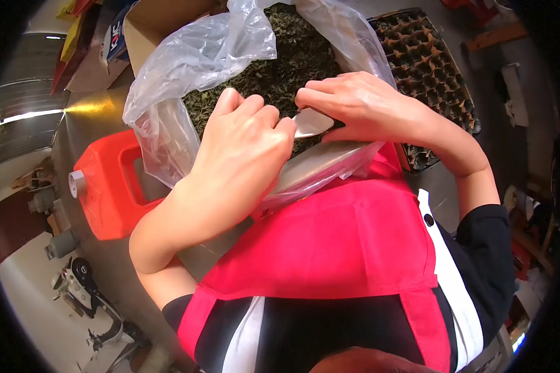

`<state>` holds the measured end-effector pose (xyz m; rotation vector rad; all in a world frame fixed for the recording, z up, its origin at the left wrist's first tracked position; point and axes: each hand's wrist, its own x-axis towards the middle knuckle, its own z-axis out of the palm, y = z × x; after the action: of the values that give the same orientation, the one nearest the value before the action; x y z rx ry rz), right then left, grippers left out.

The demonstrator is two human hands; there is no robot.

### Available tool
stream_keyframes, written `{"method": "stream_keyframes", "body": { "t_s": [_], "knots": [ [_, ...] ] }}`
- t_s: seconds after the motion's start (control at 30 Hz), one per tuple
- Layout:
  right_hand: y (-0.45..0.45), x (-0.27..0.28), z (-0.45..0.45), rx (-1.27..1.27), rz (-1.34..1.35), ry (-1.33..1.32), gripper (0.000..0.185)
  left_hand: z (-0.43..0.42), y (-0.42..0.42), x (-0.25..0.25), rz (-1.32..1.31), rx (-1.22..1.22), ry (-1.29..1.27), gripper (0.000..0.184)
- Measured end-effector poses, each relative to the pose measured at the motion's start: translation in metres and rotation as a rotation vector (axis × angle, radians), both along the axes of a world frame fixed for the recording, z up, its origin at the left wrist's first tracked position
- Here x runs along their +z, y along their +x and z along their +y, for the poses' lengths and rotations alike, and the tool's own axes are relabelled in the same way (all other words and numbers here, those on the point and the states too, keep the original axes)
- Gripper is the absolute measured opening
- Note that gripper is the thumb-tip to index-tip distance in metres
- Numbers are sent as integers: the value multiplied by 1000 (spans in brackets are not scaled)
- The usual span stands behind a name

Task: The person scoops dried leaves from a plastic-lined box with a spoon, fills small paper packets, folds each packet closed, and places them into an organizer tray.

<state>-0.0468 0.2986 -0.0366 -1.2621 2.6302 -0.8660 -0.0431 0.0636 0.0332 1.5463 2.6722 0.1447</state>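
Observation:
My left hand (249,133) is closed in a fist over dry, dark green leaves (292,37) in an open clear plastic bag (199,56). A small white, spoon-like piece (312,123) sticks out from its fingers towards my right hand (361,105). The fingers of my right hand are curled beside the white piece, around something dark that is mostly hidden. Both hands are close together above the near part of the leaves, and the bag's near edge lies below them, against the red apron (330,242).
Left of the bag stands a red plastic jug (106,186) with a white cap. A tray of small dark cells (423,68) lies to the right. A cardboard box (146,28) surrounds the bag at the upper left. A scooter (93,298) is at lower left.

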Motion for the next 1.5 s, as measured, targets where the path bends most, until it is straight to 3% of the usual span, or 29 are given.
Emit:
{"method": "stream_keyframes", "body": {
  "t_s": [0.27,0.63,1.0,1.23,1.37,1.5],
  "knots": [
    [-5,-2,2,-71,-30,-151,47,-23,10,57,13,148,-74,12],
    [-11,6,2,10,-155,-381,51,-36,12,41,53,191,-79,14],
    [-3,8,-1,-79,-223,-275,57,-26,16,45,127,226,72,18],
    [-3,7,-3,-110,-276,-250,56,-26,25,47,265,211,4,19],
    [-6,15,6,-87,-155,-406,50,-32,28,61,281,241,31,25],
    [10,69,61,-218,117,-376,48,-35,33,58,252,322,62,27]
  ]
}}
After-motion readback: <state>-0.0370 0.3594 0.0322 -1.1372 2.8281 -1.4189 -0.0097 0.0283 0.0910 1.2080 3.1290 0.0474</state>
